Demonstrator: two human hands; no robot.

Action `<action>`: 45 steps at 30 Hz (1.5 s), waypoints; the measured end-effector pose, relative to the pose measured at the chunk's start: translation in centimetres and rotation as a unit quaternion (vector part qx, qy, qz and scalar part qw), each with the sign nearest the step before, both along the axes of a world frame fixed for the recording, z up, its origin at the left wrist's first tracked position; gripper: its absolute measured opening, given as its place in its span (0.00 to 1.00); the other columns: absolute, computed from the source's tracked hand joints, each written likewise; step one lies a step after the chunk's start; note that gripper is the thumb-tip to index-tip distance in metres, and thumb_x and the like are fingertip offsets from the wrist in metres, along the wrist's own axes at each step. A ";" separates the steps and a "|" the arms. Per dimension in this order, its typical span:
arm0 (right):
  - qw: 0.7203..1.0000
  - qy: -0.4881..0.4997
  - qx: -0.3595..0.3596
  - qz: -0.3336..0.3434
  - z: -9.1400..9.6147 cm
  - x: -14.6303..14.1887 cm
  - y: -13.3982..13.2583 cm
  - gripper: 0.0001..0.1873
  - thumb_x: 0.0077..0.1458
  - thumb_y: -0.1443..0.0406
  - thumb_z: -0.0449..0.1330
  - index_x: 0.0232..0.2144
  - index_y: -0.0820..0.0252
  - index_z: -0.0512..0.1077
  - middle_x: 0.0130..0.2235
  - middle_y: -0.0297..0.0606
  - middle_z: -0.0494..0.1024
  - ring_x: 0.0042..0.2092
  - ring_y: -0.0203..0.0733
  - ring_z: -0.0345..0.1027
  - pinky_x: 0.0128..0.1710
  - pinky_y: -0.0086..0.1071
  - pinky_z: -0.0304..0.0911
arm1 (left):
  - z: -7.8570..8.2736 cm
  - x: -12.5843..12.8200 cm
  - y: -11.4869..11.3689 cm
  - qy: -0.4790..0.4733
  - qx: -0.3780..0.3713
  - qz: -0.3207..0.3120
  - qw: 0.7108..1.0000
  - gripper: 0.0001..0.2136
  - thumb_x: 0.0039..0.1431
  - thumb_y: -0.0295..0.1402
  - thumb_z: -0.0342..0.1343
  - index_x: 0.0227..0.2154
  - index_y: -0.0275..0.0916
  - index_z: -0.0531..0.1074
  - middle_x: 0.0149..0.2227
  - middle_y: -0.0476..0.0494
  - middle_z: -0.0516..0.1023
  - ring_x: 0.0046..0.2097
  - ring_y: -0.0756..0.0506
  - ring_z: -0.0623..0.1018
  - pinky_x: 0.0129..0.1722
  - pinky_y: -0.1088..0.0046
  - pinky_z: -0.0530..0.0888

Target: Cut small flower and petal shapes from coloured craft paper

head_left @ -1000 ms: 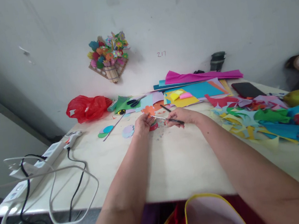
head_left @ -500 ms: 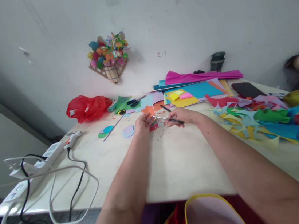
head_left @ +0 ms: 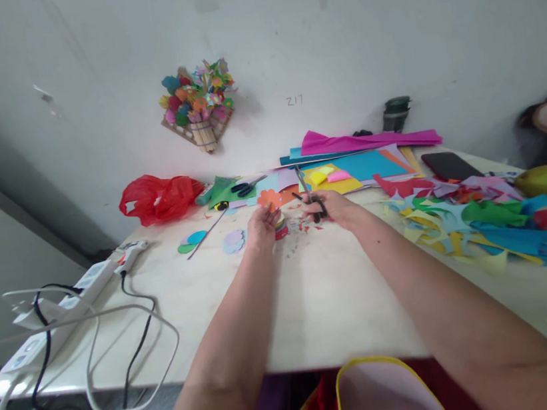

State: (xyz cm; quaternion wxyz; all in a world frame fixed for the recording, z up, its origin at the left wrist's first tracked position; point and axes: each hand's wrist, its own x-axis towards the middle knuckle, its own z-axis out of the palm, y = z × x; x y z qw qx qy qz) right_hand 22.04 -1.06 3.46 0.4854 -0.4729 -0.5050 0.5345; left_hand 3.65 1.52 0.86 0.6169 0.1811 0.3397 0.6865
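We had swung the scissors (head_left: 306,189) in our right hand (head_left: 330,205). Half a second before, the blades lay across toward nine o'clock, with the tip at the paper in our left hand (head_left: 260,223). Now they pointed toward twelve o'clock, clear of it. The right hand was closed around the black handles; we could not tell whether the blades were parted. The left hand pinched the small paper stack (head_left: 281,229), red and yellow, narrowly between thumb and fingers, low over the table (head_left: 315,293) at three o'clock of that hand. An orange flower cutout (head_left: 270,199) lay just at twelve o'clock of it. We judged the snipping paused, with steel and paper apart.
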 end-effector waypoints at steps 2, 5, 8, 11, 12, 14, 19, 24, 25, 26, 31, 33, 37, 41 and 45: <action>0.998 0.045 -0.015 -0.050 -0.1 -1.3 0.1 0.17 0.44 0.73 0.72 0.36 0.60 0.71 0.25 0.35 0.80 0.23 0.35 0.73 0.20 0.23 0.57 | 0.0 0.4 -0.3 0.004 0.014 -0.009 1.000 0.09 0.49 0.22 0.64 0.27 0.40 0.70 0.29 0.49 0.81 0.43 0.44 0.85 0.52 0.66 0.76; 0.994 0.087 -0.016 -0.071 -0.2 -3.0 -0.1 0.20 0.42 0.73 0.73 0.36 0.59 0.70 0.24 0.31 0.79 0.24 0.36 0.73 0.23 0.24 0.60 | 0.2 1.0 -0.8 0.013 0.025 -0.024 0.999 0.09 0.49 0.23 0.65 0.26 0.40 0.70 0.31 0.49 0.82 0.47 0.44 0.84 0.52 0.67 0.76; 0.990 0.110 -0.012 -0.087 -0.1 -4.1 -0.4 0.22 0.39 0.72 0.74 0.36 0.58 0.70 0.22 0.26 0.75 0.24 0.35 0.73 0.24 0.25 0.61 | 0.5 1.5 -1.3 0.024 0.030 -0.045 0.998 0.07 0.52 0.22 0.64 0.28 0.39 0.72 0.32 0.47 0.82 0.45 0.44 0.84 0.50 0.69 0.76; 0.987 0.121 -0.003 -0.103 0.0 -4.7 -0.7 0.22 0.38 0.70 0.74 0.35 0.57 0.69 0.20 0.22 0.71 0.24 0.35 0.72 0.24 0.25 0.62 | 0.6 1.8 -1.6 0.027 0.041 -0.057 0.997 0.06 0.54 0.22 0.63 0.30 0.39 0.74 0.33 0.46 0.82 0.41 0.46 0.84 0.49 0.70 0.77; 0.986 0.124 -0.002 -0.108 0.1 -4.8 -0.8 0.22 0.38 0.69 0.74 0.35 0.57 0.69 0.20 0.22 0.70 0.24 0.34 0.71 0.24 0.25 0.61 | 0.6 1.9 -1.6 0.026 0.044 -0.060 0.997 0.06 0.55 0.22 0.63 0.31 0.38 0.74 0.33 0.46 0.82 0.40 0.46 0.84 0.48 0.70 0.77; 0.984 0.132 -0.004 -0.116 0.3 -5.0 -0.9 0.22 0.37 0.70 0.74 0.34 0.57 0.69 0.20 0.22 0.69 0.24 0.34 0.70 0.24 0.25 0.61 | 0.7 2.1 -1.7 0.025 0.042 -0.062 0.997 0.06 0.55 0.21 0.63 0.31 0.38 0.73 0.32 0.47 0.82 0.38 0.47 0.83 0.48 0.70 0.78; 0.982 0.136 -0.003 -0.129 0.4 -5.1 -1.0 0.21 0.37 0.68 0.73 0.34 0.57 0.69 0.20 0.23 0.69 0.25 0.36 0.71 0.24 0.26 0.61 | 0.7 2.2 -1.8 0.026 0.029 -0.067 0.997 0.06 0.56 0.22 0.63 0.31 0.38 0.74 0.31 0.46 0.82 0.35 0.47 0.83 0.47 0.69 0.79; 0.984 0.115 0.007 -0.134 0.3 -5.1 -0.9 0.19 0.40 0.67 0.71 0.34 0.55 0.68 0.20 0.23 0.69 0.25 0.37 0.71 0.23 0.26 0.61 | 0.5 2.2 -1.8 0.028 0.026 -0.073 0.997 0.05 0.58 0.22 0.61 0.31 0.38 0.74 0.30 0.47 0.81 0.32 0.48 0.82 0.44 0.71 0.79; 0.985 0.107 0.012 -0.134 0.3 -5.1 -0.9 0.19 0.40 0.66 0.71 0.34 0.55 0.68 0.20 0.24 0.68 0.25 0.37 0.71 0.23 0.26 0.62 | 0.5 2.2 -1.8 0.029 0.026 -0.074 0.997 0.05 0.57 0.22 0.62 0.31 0.38 0.74 0.30 0.47 0.81 0.33 0.48 0.82 0.45 0.71 0.79; 0.986 0.099 0.017 -0.133 0.3 -5.1 -0.9 0.19 0.41 0.66 0.71 0.34 0.55 0.67 0.20 0.24 0.68 0.25 0.38 0.71 0.23 0.27 0.62 | 0.5 2.2 -1.7 0.029 0.027 -0.075 0.996 0.05 0.56 0.22 0.63 0.31 0.38 0.74 0.30 0.47 0.81 0.33 0.47 0.83 0.45 0.70 0.79; 0.987 0.090 0.017 -0.133 0.3 -5.2 -0.9 0.18 0.41 0.66 0.70 0.33 0.54 0.66 0.19 0.24 0.67 0.25 0.38 0.71 0.23 0.27 0.62 | 0.6 2.3 -1.8 0.034 0.028 -0.079 0.996 0.06 0.55 0.22 0.63 0.30 0.38 0.74 0.29 0.46 0.81 0.35 0.47 0.84 0.46 0.71 0.79; 0.986 0.101 0.008 -0.136 0.4 -5.2 -0.9 0.18 0.41 0.68 0.70 0.33 0.55 0.67 0.19 0.23 0.67 0.24 0.36 0.70 0.22 0.26 0.61 | 0.6 2.3 -1.9 0.039 0.025 -0.074 0.996 0.06 0.57 0.22 0.62 0.29 0.38 0.73 0.28 0.46 0.81 0.34 0.47 0.83 0.46 0.71 0.79; 0.984 0.111 -0.011 -0.139 0.6 -5.2 -1.1 0.17 0.40 0.73 0.69 0.33 0.56 0.68 0.19 0.23 0.68 0.22 0.34 0.68 0.20 0.24 0.59 | 0.6 2.3 -1.9 0.046 0.025 -0.058 0.997 0.05 0.58 0.22 0.60 0.29 0.37 0.73 0.28 0.46 0.81 0.33 0.47 0.83 0.45 0.72 0.78; 0.984 0.107 -0.021 -0.138 0.5 -5.1 -1.1 0.16 0.40 0.75 0.67 0.32 0.57 0.69 0.19 0.24 0.70 0.21 0.33 0.68 0.20 0.24 0.61 | 0.3 2.0 -1.5 0.048 0.019 -0.054 0.997 0.07 0.53 0.25 0.65 0.32 0.39 0.73 0.31 0.45 0.82 0.38 0.44 0.85 0.47 0.69 0.79; 0.990 0.059 0.001 -0.129 0.1 -4.5 -0.7 0.16 0.39 0.78 0.66 0.30 0.57 0.69 0.19 0.25 0.71 0.20 0.32 0.67 0.21 0.25 0.64 | 0.2 1.6 -1.3 0.048 0.020 -0.054 0.997 0.09 0.50 0.26 0.66 0.32 0.40 0.72 0.34 0.44 0.83 0.40 0.43 0.85 0.48 0.67 0.79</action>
